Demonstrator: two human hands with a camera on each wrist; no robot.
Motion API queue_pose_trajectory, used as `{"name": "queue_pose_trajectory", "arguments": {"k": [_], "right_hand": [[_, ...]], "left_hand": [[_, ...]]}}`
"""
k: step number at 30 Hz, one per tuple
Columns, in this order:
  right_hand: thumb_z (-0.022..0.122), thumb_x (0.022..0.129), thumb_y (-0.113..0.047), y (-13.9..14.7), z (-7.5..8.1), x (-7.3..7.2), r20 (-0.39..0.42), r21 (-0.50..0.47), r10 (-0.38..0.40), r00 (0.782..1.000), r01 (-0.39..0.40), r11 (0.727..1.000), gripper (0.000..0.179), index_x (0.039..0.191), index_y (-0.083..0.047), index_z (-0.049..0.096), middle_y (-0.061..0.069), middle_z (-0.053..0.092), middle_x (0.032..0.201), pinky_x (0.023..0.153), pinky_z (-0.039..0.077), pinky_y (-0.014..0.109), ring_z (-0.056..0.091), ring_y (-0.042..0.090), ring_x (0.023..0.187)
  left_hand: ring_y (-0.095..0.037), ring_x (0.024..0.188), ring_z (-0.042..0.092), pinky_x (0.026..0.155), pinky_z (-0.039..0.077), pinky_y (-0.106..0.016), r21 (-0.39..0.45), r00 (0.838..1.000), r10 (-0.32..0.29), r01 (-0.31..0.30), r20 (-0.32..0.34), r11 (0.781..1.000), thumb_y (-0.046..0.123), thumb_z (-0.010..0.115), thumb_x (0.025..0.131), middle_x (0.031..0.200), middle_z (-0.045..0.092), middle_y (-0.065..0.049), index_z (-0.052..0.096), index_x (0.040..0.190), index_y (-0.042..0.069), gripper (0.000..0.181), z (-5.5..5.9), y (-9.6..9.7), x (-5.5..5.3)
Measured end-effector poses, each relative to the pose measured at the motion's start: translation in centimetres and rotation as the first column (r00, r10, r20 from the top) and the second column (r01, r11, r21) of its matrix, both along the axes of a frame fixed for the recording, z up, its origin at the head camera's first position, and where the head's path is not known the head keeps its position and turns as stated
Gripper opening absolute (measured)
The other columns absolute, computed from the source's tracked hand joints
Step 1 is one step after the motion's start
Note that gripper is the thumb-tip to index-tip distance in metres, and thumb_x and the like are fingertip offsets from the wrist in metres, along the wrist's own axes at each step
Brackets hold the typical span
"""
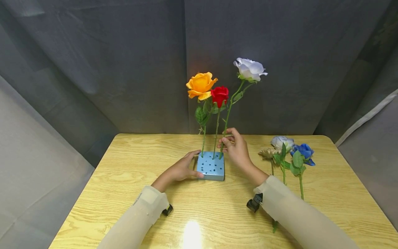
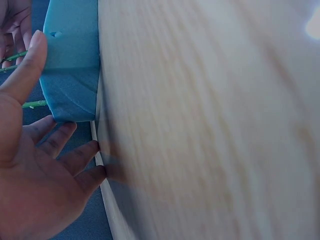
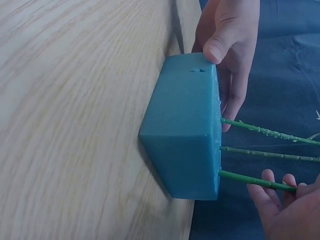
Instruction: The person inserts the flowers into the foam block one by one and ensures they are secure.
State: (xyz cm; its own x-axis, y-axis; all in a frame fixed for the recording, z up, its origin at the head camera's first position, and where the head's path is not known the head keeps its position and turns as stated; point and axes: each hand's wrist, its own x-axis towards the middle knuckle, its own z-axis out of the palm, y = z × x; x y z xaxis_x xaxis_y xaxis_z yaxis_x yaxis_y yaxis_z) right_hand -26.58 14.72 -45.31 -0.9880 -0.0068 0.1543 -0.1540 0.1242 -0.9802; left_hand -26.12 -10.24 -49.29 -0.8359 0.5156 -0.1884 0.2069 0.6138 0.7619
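Observation:
A blue foam block point(image 1: 210, 167) dotted with holes sits on the table, with three artificial roses upright in its back row. At the left is the orange rose point(image 1: 200, 85), in the middle the red rose point(image 1: 220, 95), and the tallest, at the right, is the pale white rose point(image 1: 250, 70). My left hand point(image 1: 182, 168) holds the block by its left side, thumb at the front corner and fingers behind. With thumb and fingertips, my right hand point(image 1: 237, 149) pinches the white rose's green stem point(image 3: 250, 180) low down, just above the block, where the stem meets the foam.
Right of my right forearm lie more artificial flowers on the wooden table point(image 1: 136, 155): a whitish rose point(image 1: 282, 142), a beige flower point(image 1: 268, 153) and a blue rose point(image 1: 304, 152). A grey cloth backdrop point(image 1: 140, 69) rises behind the table's far edge.

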Motion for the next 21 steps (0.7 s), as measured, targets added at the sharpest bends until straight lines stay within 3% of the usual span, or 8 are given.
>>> {"name": "queue_pose_trajectory", "arguments": {"k": [8, 12, 17, 21], "right_hand": [[0.053, 0.107, -0.004, 0.0, -0.7, 0.2, 0.003, 0.024, 0.012, 1.0, -0.012, 1.0, 0.027, 0.134, -0.002, 0.049, 0.024, 0.07, 0.105, 0.077, 0.063, 0.044, 0.071, 0.048, 0.098], [0.052, 0.108, -0.006, 0.0, -0.7, 0.4, -0.003, 0.029, 0.023, 1.0, -0.023, 0.999, 0.029, 0.135, -0.001, 0.049, 0.025, 0.07, 0.107, 0.078, 0.063, 0.041, 0.072, 0.046, 0.099], [0.052, 0.108, -0.006, 0.0, -0.9, 0.5, -0.01, 0.043, 0.029, 1.0, -0.029, 0.999, 0.027, 0.134, -0.002, 0.05, 0.027, 0.069, 0.109, 0.083, 0.061, 0.049, 0.074, 0.036, 0.096], [0.052, 0.107, -0.004, -0.1, -1.1, 0.6, -0.016, 0.046, 0.034, 0.999, -0.033, 0.998, 0.027, 0.134, -0.001, 0.05, 0.032, 0.068, 0.112, 0.086, 0.06, 0.053, 0.073, 0.042, 0.099]], "left_hand": [[-0.034, 0.154, 0.026, 0.123, 0.026, -0.055, -0.007, 1.0, -0.001, 0.001, 0.001, 1.0, 0.037, 0.087, 0.083, 0.169, 0.025, -0.012, 0.023, 0.165, 0.02, 0.106, -0.1, -0.1, -0.1], [-0.035, 0.154, 0.026, 0.122, 0.026, -0.055, -0.008, 1.0, -0.003, 0.003, -0.003, 1.0, 0.037, 0.087, 0.083, 0.169, 0.025, -0.012, 0.023, 0.165, 0.019, 0.106, -0.1, -0.1, -0.1], [-0.036, 0.154, 0.026, 0.122, 0.026, -0.056, -0.003, 1.0, -0.002, 0.002, 0.0, 1.0, 0.037, 0.087, 0.083, 0.169, 0.025, -0.013, 0.023, 0.165, 0.018, 0.106, 0.0, 0.0, 0.0], [-0.037, 0.154, 0.026, 0.122, 0.026, -0.056, -0.003, 1.0, 0.002, -0.002, 0.002, 1.0, 0.037, 0.087, 0.082, 0.169, 0.024, -0.013, 0.023, 0.165, 0.018, 0.107, 0.0, 0.0, 0.0]]}}
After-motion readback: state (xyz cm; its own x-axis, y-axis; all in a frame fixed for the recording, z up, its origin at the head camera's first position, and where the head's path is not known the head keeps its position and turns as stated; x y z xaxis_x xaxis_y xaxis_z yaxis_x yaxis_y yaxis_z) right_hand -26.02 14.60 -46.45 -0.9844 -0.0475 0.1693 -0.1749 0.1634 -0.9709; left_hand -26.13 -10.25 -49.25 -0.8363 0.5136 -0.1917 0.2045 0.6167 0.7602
